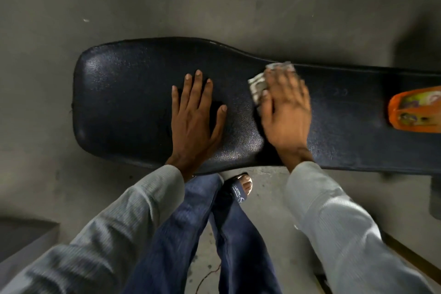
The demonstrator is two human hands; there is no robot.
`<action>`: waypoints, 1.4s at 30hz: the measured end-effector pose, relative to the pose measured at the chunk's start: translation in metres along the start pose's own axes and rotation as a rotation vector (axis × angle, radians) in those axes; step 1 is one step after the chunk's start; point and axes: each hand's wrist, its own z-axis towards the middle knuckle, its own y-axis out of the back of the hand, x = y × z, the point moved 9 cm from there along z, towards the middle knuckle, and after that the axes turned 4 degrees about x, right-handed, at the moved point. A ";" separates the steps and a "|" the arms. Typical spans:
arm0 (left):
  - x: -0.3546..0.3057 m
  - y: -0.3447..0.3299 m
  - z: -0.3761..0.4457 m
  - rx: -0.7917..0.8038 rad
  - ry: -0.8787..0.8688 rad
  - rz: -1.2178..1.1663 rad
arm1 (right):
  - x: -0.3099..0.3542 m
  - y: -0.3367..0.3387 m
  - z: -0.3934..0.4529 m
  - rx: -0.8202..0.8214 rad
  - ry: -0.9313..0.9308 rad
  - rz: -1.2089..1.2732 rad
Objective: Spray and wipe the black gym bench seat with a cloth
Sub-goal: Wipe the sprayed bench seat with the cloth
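Nearest us we see blue trouser legs (191, 234) and a dark sandal (239, 190) on the grey floor (47, 19), with pale grey sleeves (334, 222) reaching forward. Beyond them the black bench seat (133, 102) runs across the view. Our left hand (195, 117) lies flat on its wide end, fingers straight and spread — holding nothing. Our right hand (286, 112) presses a patterned cloth (257, 86) against the seat where it narrows; the fingers lie over the cloth, blurred, so we cannot tell how far they curl. Further right an orange bottle (415, 110) lies on the seat — well apart from the hands.
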 end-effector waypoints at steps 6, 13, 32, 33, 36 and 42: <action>0.007 0.009 0.004 0.050 0.038 -0.137 | 0.025 -0.014 -0.096 -0.031 -0.319 -0.005; 0.024 0.027 -0.010 -0.046 0.074 -0.244 | 0.115 -0.045 -0.073 0.080 0.189 0.031; 0.107 0.060 -0.066 -0.142 0.205 -0.137 | 0.200 -0.064 -0.097 0.163 0.428 0.009; 0.111 0.063 -0.067 -0.137 0.210 -0.132 | 0.196 -0.064 -0.112 0.176 0.494 -0.026; 0.123 0.067 -0.068 -0.128 0.244 -0.099 | 0.151 -0.055 -0.140 0.164 0.507 -0.055; 0.135 0.069 -0.075 -0.161 0.223 -0.141 | 0.146 -0.051 -0.078 0.030 0.122 0.024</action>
